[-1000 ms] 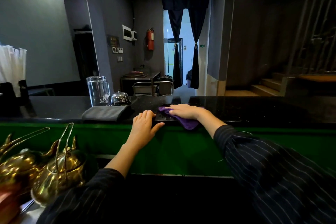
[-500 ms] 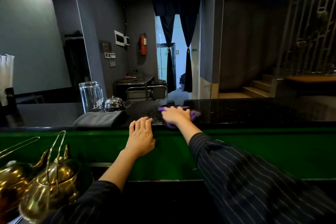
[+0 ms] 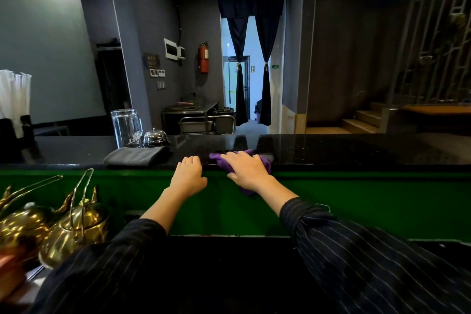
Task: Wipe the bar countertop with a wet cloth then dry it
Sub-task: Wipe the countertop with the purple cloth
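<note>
The black speckled bar countertop (image 3: 331, 151) runs across the view above a green front panel. My right hand (image 3: 248, 169) presses flat on a purple cloth (image 3: 265, 159) at the counter's near edge; part of the cloth hangs over the edge below my wrist. My left hand (image 3: 190, 177) rests on the near edge just left of it, fingers curled over the rim, holding nothing. A folded grey cloth (image 3: 137, 157) lies on the counter to the left.
An upturned glass pitcher (image 3: 126, 127) and a chrome call bell (image 3: 154, 136) stand behind the grey cloth. Brass kettles (image 3: 74, 232) sit low at the left. White straws (image 3: 14, 99) stand at the far left. Stairs rise beyond the counter at right.
My right hand has drawn the purple cloth back from the counter top to its near edge, so cloth now hangs over. My left hand stayed on the edge. The view shifted slightly.
</note>
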The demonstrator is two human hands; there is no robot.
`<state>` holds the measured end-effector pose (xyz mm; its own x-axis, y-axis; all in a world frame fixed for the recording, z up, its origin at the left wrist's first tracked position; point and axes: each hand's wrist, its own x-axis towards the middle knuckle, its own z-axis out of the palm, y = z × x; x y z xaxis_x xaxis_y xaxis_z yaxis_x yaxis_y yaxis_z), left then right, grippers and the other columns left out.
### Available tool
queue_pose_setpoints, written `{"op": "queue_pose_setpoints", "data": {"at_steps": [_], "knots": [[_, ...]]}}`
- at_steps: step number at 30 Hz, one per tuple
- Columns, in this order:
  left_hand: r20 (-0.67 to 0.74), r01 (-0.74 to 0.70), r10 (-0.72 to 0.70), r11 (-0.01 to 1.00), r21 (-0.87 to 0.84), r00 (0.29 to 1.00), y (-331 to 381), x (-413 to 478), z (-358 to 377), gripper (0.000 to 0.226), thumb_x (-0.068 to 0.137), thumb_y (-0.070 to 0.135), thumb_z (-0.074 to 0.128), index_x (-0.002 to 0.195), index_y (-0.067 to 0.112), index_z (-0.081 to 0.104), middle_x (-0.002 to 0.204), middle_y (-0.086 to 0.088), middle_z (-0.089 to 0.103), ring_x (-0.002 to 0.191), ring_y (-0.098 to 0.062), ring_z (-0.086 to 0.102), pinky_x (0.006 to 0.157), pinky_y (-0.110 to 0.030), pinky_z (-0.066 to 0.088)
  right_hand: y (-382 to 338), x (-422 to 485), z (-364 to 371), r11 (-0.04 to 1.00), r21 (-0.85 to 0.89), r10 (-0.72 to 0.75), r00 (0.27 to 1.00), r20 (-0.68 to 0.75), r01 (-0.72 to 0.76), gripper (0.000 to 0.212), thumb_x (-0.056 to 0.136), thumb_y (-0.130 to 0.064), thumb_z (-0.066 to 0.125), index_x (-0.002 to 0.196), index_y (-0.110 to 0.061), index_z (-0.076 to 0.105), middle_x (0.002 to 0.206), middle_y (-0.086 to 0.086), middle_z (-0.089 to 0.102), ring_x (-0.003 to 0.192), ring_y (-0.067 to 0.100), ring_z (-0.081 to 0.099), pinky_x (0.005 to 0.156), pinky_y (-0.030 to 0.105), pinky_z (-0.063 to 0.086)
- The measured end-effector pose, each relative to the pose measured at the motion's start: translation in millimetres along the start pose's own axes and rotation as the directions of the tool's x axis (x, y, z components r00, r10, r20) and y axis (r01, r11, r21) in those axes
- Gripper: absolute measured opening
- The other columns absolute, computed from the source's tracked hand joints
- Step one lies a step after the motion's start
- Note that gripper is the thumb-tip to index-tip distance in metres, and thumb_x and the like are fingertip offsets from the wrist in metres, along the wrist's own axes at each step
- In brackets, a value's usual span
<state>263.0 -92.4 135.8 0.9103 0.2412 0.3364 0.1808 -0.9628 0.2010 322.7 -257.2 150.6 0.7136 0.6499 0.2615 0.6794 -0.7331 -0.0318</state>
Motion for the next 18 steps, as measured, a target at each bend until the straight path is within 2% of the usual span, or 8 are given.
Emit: {"op": "queue_pose_setpoints", "data": {"at_steps": [3,6,10,12,14,16,18], "knots": [[-0.157,-0.005,-0.034,0.971,-0.241,0.987,22,-24,8,0.051,0.082,0.005,0.055,0.131,0.001,0.042,0.136,-0.018,0.043,0.129,-0.030,0.038,0.103,-0.036,0.038,23,-24,-10,0.999,0.030,0.012,1.000,-0.010,-0.012,0.066,0.089,-0.002,0.053,0.148,-0.025,0.034,0.153,0.001,0.039,0.141,0.026,0.035,0.106,0.049,0.034],[-0.202,-0.098,0.033,0.942,-0.322,0.979,54,-38,10,0.054,0.084,0.003,0.054,0.136,0.010,0.040,0.141,-0.010,0.039,0.132,-0.025,0.036,0.094,-0.032,0.042,45,-41,-22,0.975,0.212,0.068,0.997,-0.027,-0.061,0.066,0.084,0.005,0.048,0.140,-0.030,0.049,0.144,0.003,0.052,0.132,0.030,0.047,0.106,0.042,0.039],[-0.179,-0.225,0.166,0.890,-0.396,0.970,97,-37,5,0.056,0.084,0.007,0.058,0.137,0.016,0.042,0.140,-0.008,0.042,0.129,-0.024,0.041,0.107,-0.035,0.036,61,-55,-47,0.945,0.324,0.041,0.999,0.025,-0.047,0.055,0.081,0.005,0.046,0.122,-0.027,0.064,0.123,0.010,0.064,0.117,0.031,0.054,0.093,0.038,0.043],[-0.182,-0.250,0.187,0.863,-0.440,0.965,116,-36,3,0.049,0.078,0.001,0.058,0.125,0.012,0.053,0.127,-0.011,0.055,0.116,-0.024,0.053,0.099,-0.032,0.042,66,-67,-57,0.902,0.430,0.022,0.999,0.027,-0.031,0.045,0.080,0.004,0.049,0.113,-0.021,0.065,0.108,0.012,0.066,0.102,0.031,0.059,0.084,0.040,0.047],[-0.222,-0.233,0.142,0.853,-0.467,0.965,130,-37,-1,0.033,0.073,-0.005,0.055,0.103,0.007,0.063,0.100,-0.012,0.066,0.093,-0.023,0.060,0.078,-0.027,0.043,70,-81,-61,0.877,0.480,0.010,1.000,0.025,-0.021,0.036,0.078,0.003,0.053,0.106,-0.017,0.062,0.100,0.012,0.067,0.091,0.029,0.062,0.078,0.043,0.050],[-0.251,-0.209,0.093,0.847,-0.489,0.964,139,-40,-5,0.018,0.072,-0.006,0.053,0.084,0.003,0.063,0.078,-0.010,0.063,0.076,-0.022,0.056,0.065,-0.026,0.037,74,-94,-57,0.865,0.500,0.019,1.000,0.017,-0.025,0.031,0.077,0.001,0.055,0.103,-0.015,0.057,0.095,0.013,0.065,0.086,0.029,0.063,0.074,0.046,0.052],[-0.245,-0.215,0.104,0.846,-0.488,0.964,145,-43,-9,0.012,0.073,-0.005,0.055,0.078,0.001,0.063,0.070,-0.006,0.060,0.071,-0.021,0.055,0.060,-0.026,0.036,81,-105,-55,0.852,0.523,0.054,0.998,-0.012,-0.040,0.026,0.076,-0.001,0.059,0.100,-0.012,0.053,0.094,0.012,0.063,0.086,0.027,0.062,0.071,0.043,0.051]]}}
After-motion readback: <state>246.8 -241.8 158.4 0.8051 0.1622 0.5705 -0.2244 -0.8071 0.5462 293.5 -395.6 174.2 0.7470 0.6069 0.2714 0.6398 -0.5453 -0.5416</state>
